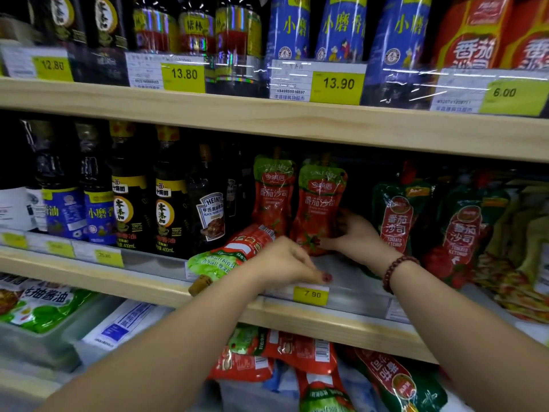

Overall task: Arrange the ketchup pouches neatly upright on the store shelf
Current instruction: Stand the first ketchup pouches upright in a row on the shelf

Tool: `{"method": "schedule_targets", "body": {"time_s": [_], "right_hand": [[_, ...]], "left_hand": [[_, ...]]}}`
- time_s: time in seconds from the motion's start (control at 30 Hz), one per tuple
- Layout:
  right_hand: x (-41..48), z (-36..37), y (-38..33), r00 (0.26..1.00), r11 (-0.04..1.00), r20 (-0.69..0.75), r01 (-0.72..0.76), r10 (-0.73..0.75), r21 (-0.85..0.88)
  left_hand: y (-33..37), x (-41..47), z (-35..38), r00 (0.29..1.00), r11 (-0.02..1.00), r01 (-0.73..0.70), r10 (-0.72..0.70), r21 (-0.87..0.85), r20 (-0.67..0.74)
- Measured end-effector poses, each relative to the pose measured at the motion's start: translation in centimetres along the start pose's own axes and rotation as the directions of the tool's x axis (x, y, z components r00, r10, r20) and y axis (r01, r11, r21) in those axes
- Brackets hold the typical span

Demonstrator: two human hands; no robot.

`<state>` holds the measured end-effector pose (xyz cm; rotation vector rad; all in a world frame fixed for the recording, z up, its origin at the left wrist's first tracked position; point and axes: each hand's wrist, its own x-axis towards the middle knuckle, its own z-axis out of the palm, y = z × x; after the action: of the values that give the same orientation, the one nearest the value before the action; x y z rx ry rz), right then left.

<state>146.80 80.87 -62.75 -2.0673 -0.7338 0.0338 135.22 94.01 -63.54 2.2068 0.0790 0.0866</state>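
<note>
Two red-and-green ketchup pouches stand upright on the middle shelf [350,292]: one on the left [274,191] and one on the right [319,200]. My right hand [353,233] grips the right pouch at its lower right side. A third ketchup pouch [234,254] lies tipped over, its cap end hanging past the shelf's front edge; my left hand [285,263] is closed on its bottom end. A bead bracelet [396,272] circles my right wrist.
Dark sauce bottles [166,209] stand to the left of the pouches, green-topped ketchup pouches [398,221] to the right. Several loose ketchup pouches [297,358] lie on the shelf below. A yellow 7.90 price tag [311,295] sits on the shelf rail. The upper shelf [267,117] holds bottles.
</note>
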Motion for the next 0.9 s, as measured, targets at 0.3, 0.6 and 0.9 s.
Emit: {"method": "schedule_targets", "body": {"time_s": [0.3, 0.6, 0.9], "right_hand": [[-2.5, 3.2, -3.9, 0.951, 0.946, 0.065, 0.307, -0.301, -0.106], [-4.4, 10.9, -5.4, 0.868, 0.725, 0.255, 0.496, -0.426, -0.477], [-4.3, 10.1, -5.0, 0.853, 0.817, 0.061, 0.516, -0.519, -0.259]], "left_hand": [[-0.4, -3.5, -8.2, 0.932, 0.986, -0.058, -0.003, -0.159, -0.362], [-4.4, -6.9, -8.9, 0.894, 0.963, -0.065, -0.061, -0.262, -0.444], [-5.3, -6.5, -8.8, 0.866, 0.924, -0.121, -0.081, -0.363, -0.494]]}}
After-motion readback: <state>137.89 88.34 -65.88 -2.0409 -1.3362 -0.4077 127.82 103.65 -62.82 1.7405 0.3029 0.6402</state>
